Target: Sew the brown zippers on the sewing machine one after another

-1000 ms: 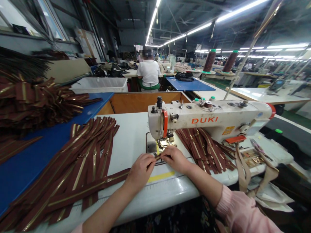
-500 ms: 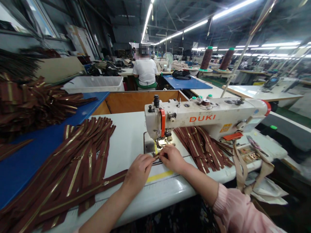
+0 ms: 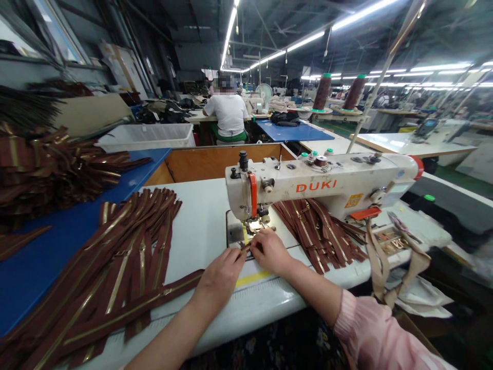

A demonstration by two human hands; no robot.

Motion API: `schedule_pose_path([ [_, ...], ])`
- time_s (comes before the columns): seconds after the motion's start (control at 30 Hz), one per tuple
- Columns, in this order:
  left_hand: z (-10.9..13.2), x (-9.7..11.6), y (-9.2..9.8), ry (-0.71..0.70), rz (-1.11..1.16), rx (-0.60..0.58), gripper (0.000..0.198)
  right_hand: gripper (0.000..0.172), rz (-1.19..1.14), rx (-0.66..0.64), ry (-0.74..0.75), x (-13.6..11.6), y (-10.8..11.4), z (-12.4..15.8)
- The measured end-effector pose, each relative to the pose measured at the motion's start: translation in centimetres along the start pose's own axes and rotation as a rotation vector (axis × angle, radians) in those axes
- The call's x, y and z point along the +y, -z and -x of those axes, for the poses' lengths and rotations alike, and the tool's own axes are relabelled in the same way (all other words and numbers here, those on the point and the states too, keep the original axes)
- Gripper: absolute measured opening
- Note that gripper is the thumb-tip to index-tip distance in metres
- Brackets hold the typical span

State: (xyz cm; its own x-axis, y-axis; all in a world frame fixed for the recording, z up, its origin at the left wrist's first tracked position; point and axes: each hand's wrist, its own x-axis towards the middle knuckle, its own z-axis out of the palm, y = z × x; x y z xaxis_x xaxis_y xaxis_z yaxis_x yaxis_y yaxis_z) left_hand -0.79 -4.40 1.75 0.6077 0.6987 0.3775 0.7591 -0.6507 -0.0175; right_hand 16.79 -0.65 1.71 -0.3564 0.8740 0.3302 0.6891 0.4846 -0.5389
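Observation:
One brown zipper [image 3: 157, 295] with metallic teeth runs from the lower left under my left hand [image 3: 221, 275] toward the sewing machine [image 3: 316, 180]. My left hand is closed on it just in front of the presser foot [image 3: 256, 225]. Close beside it, my right hand [image 3: 271, 252] pinches the zipper's end; the fingertips partly hide it. Other brown zippers [image 3: 123, 252] lie in a fanned pile on the table left of my hands. A second bunch of zippers [image 3: 318, 231] rests beneath the machine arm, to the right of the needle.
A large heap of brown zippers [image 3: 57, 164] covers the blue surface [image 3: 42, 272] at left. Beige straps [image 3: 375, 262] hang by a small tray of metal parts [image 3: 395, 240] at right. Ahead are a white bin [image 3: 148, 134] and a seated person in white [image 3: 229, 113].
The view has shifted slightly, so the machine appears a little further left. Both hands stay at the zipper in front of the presser foot, with little visible movement.

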Motion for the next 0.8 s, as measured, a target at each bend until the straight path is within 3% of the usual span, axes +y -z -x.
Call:
schedule_pose_path([
  [0.23,-1.5,0.7,1.4,0.053,0.010,-0.152,0.037,0.011,0.072,-0.024,0.015,0.3,-0.1,-0.4],
  [0.33,-3.0,0.8,2.1,0.086,0.100,-0.284,0.028,0.011,0.097,-0.077,0.048,0.6,0.0,-1.0],
  [0.43,-3.9,0.7,2.6,0.089,0.152,-0.334,0.018,0.012,0.107,-0.109,0.056,0.7,0.2,-1.5],
  [0.53,-3.6,0.6,2.4,0.089,0.195,-0.282,0.023,0.012,0.114,-0.112,0.057,0.6,0.4,-1.7],
  [0.67,-2.1,0.4,1.4,0.038,0.271,-0.124,0.028,0.013,0.140,-0.115,0.049,0.3,0.4,-1.8],
  [0.8,-1.0,-0.3,0.4,-0.067,0.169,-0.101,0.029,0.015,0.159,-0.111,0.031,0.1,0.3,-1.7],
])
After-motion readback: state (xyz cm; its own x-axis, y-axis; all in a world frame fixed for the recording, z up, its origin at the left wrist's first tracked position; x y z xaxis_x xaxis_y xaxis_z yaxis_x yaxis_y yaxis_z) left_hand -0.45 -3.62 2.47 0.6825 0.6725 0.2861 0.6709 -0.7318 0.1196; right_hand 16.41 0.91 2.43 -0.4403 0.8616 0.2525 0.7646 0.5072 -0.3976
